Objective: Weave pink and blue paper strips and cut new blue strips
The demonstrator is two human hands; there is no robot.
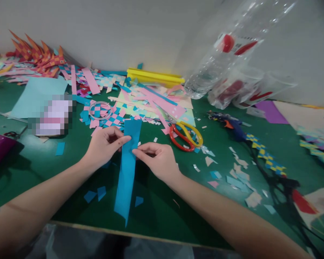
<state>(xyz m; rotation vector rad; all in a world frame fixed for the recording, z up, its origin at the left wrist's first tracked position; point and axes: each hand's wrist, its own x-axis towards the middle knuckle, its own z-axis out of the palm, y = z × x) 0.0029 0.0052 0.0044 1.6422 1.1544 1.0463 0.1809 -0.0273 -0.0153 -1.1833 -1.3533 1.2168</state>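
A long blue paper strip (128, 169) hangs upright between my two hands, its lower end cut at a slant above the table's front part. My left hand (104, 145) pinches its left edge near the top, thumb in front. On the opposite edge, slightly lower, my right hand (159, 158) grips it between thumb and fingertips. Beyond my right hand lie scissors (185, 136) with one red and one yellow handle. Past my left hand, a clear tape ring (100, 110) rests on pink and blue woven paper (113, 117).
Paper scraps (241, 176) litter the green table (162, 223). Behind are a yellow strip-shaped holder (155, 76), a light blue sheet (40, 95) and orange woven paper spikes (40, 52). A plastic bottle (229, 46) leans at the wall beside plastic cups (270, 88). A woven paper dragon (264, 153) lies right.
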